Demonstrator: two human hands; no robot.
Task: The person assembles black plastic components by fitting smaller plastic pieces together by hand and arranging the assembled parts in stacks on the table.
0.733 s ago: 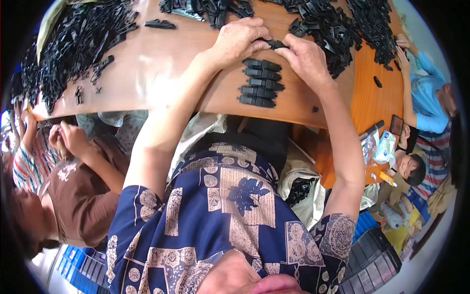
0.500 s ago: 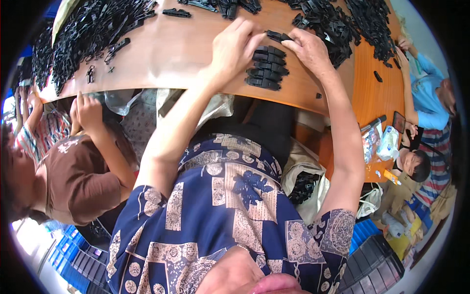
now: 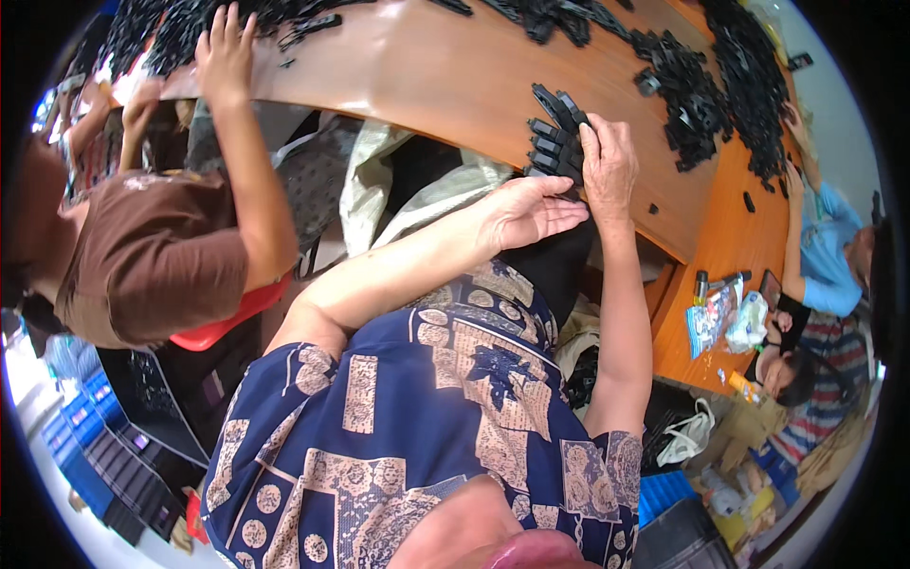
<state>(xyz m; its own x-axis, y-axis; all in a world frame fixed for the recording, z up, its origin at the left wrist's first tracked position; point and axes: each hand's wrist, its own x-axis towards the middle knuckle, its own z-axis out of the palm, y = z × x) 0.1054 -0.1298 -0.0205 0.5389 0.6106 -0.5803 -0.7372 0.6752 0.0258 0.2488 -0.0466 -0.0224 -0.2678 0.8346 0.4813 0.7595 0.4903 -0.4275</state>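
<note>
A short row of black plastic clips (image 3: 550,142) lies side by side at the near edge of the table. The farthest clip is tilted away from the rest, leaning to the upper left. My right hand (image 3: 609,166) is curled against the right ends of the row, thumb and fingers pressed to the clips; part of its grip is hidden. Palm up at the table edge, my left hand (image 3: 536,211) lies just below the row with its fingers stretched out. Its thumb touches the nearest clip.
Heaps of black plastic parts (image 3: 678,100) cover the far and right sides of the brown table (image 3: 417,76). At left a person in a brown shirt (image 3: 156,251) reaches over the table. Plastic packets (image 3: 716,318) lie on the right table, where a person in blue (image 3: 825,256) works.
Both hands have come nearer from the far end of the row, where they held one clip. The left hand has turned palm up below the row. The view has swung round somewhat.
</note>
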